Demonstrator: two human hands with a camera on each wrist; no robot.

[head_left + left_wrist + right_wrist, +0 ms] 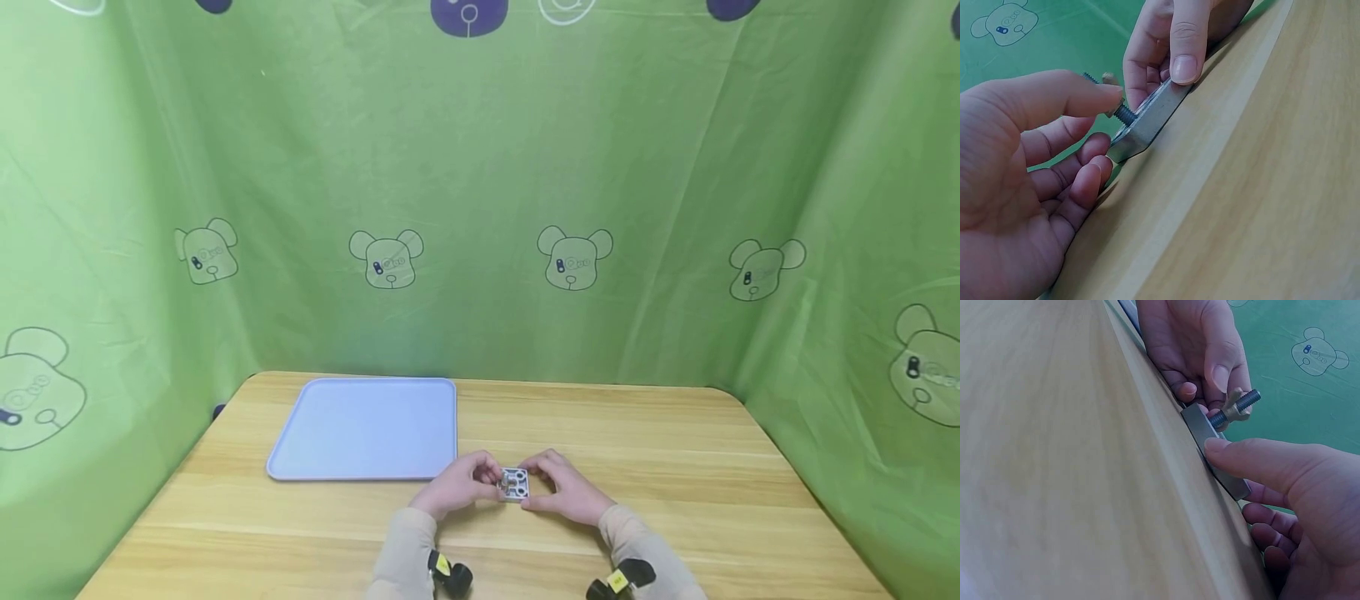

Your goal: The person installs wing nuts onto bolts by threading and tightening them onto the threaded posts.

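Observation:
A small metal block (517, 483) lies flat on the wooden table, with round holes in its top face. From it rises a threaded bolt (1250, 399) that carries a brass-coloured wing nut (1233, 411). My left hand (459, 485) has its thumb and forefinger at the wing nut, pinching it partway up the thread, while its other fingers curl by the block's left edge. The opposite end of the block is gripped by my right hand (564, 492), thumb on the near side and fingers behind. In the left wrist view the left thumb partly covers the nut.
A light blue tray (367, 478) lies on the table (660, 467) at the back left, its near right corner close to my left hand. Green cloth (480, 325) with bear-head prints hangs behind the table and along both sides.

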